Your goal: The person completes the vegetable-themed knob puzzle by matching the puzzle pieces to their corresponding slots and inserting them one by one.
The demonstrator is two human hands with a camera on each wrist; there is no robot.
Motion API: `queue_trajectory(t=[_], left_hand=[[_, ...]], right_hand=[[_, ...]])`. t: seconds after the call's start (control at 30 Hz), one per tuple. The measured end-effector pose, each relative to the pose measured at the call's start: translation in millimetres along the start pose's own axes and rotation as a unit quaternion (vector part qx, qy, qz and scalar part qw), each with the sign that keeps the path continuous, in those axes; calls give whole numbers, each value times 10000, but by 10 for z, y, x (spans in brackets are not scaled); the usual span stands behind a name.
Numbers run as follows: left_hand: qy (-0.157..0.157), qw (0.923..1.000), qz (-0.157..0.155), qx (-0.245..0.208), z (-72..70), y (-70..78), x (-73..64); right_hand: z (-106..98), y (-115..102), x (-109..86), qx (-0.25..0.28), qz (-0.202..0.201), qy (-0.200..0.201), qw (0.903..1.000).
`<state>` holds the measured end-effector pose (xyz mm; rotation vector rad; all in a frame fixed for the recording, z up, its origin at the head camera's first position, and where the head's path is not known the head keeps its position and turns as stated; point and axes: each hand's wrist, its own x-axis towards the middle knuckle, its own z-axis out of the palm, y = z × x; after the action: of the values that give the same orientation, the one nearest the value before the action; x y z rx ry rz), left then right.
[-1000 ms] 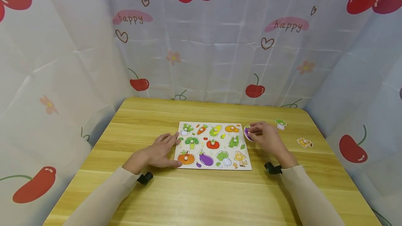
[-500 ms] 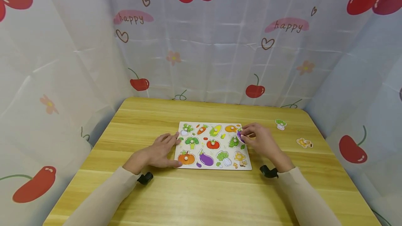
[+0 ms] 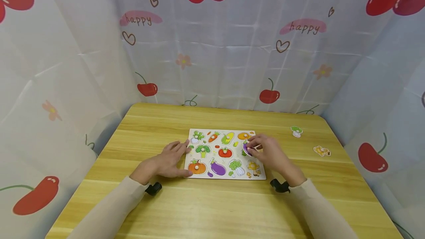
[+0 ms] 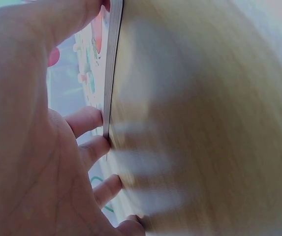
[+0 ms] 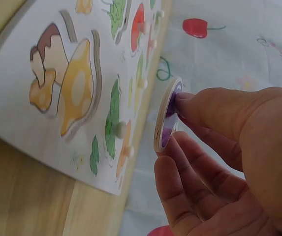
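My right hand point(image 3: 270, 153) pinches a purple eggplant puzzle piece point(image 5: 167, 115) between thumb and fingers, above the right part of the white vegetable puzzle board point(image 3: 200, 174). In the right wrist view the wooden edge of the piece shows, held apart from the board's surface. My left hand point(image 3: 170, 160) lies spread at the board's left edge, thumb on its lower left corner and fingertips along the side. Knobbed pieces such as the pumpkin point(image 3: 197, 167) and tomato point(image 3: 225, 153) sit in the board. The eggplant slot point(image 3: 218, 168), bok choy slot point(image 3: 237, 167) and mushroom slot point(image 5: 77, 88) show no knobs.
A bok choy piece point(image 3: 296, 131) and a mushroom piece point(image 3: 322, 151) lie on the wooden table point(image 3: 212, 209) to the right of the board. A curtain point(image 3: 212, 54) printed with cherries hangs behind the table and on both sides.
My right hand has carried the eggplant piece leftward, from beside the board's right edge to over its right part. My left hand has stayed in place.
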<state>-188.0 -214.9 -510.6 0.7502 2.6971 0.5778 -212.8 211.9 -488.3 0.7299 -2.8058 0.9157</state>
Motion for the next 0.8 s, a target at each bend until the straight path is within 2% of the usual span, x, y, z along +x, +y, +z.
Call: queue_trajectory(t=[0.37, 0.67, 0.8], left_hand=[[-6, 10000, -26, 2, 10, -3, 7], [5, 10000, -15, -34, 9, -8, 5], [-19, 10000, -53, 10, 10, -10, 8]], right_hand=[[96, -127, 9, 2, -183, -298, 9994], [205, -265, 37, -126, -535, -337, 9979], [271, -340, 59, -155, -505, -488, 9974]])
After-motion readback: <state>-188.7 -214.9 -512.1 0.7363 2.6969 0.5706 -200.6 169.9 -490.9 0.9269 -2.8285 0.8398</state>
